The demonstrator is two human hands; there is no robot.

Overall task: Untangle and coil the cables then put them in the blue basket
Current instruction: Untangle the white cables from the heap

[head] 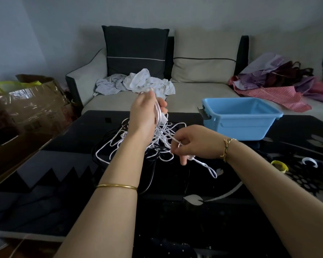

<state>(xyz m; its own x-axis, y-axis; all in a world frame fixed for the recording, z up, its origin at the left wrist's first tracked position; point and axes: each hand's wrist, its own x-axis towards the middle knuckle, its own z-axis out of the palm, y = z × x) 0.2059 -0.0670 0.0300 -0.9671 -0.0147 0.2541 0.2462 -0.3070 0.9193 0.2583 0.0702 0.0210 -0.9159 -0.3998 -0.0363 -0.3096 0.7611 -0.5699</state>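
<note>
Your left hand point(145, 110) grips gathered white cable point(108, 146), your right hand point(192, 144) pinches a strand; blue basket point(239, 125) holds nothing yet.

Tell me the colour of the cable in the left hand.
The thin cable in the left hand is white, per head view.

Brightness: dim, cool and blue-grey across the wall point(45, 25) and sofa point(203, 90).
Source: soft, diffuse light; its direction cannot be told.
Shadows: faint, soft-edged, deepest along the bottom of the frame.
Glare: pale sheen on the glossy black surface point(50, 175) at left; bright glints on the taped box point(35, 108).
Blur: cables point(162, 135) slightly smeared; fine detail soft.
Distortion: wide-angle bowing; sofa back and surface edges curve toward the corners.
</note>
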